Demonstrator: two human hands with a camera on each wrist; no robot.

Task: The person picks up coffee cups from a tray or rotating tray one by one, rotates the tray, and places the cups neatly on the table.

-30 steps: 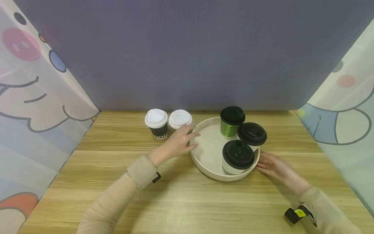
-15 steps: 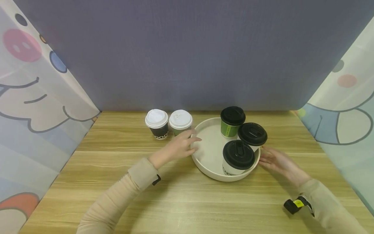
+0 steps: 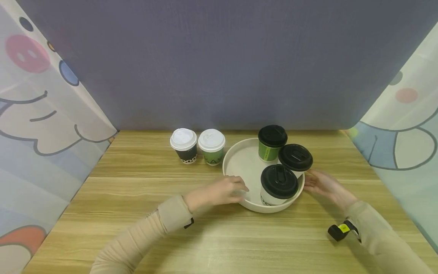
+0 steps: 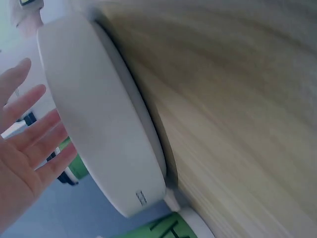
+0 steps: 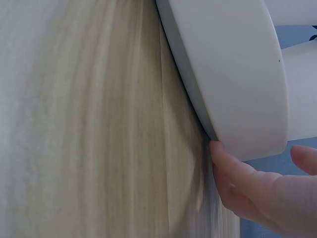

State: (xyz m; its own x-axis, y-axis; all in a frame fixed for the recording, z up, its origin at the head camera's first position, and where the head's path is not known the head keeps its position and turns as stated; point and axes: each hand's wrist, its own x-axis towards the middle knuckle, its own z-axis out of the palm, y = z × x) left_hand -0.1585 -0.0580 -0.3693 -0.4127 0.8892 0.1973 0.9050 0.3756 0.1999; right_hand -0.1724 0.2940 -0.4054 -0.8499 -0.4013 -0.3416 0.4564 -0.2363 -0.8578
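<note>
A round off-white tray [image 3: 243, 167] lies on the wooden table. Standing in it are a green cup with a black lid [image 3: 269, 152], a white cup with a black lid [image 3: 273, 197] and another black-lidded cup [image 3: 295, 156]. My left hand [image 3: 224, 192] hovers at the tray's front-left rim, fingers spread and holding nothing; the left wrist view has the fingers [image 4: 49, 139] beside the tray's outer wall. At the right side, my right hand [image 3: 325, 184] touches the tray, its fingertips at the wall's lower edge in the right wrist view.
Left of the tray stand two white-lidded cups, one dark [image 3: 187, 154] and one green [image 3: 213, 156]. A grey panel [image 3: 219, 68] rises along the table's back edge. Cartoon-print curtains [image 3: 44, 114] hang at both sides.
My left hand has moved from the tray's left rim toward the front-left rim, uncovering the green white-lidded cup. My right hand has stayed at the tray's right side, shifting slightly. The tray has barely moved.
</note>
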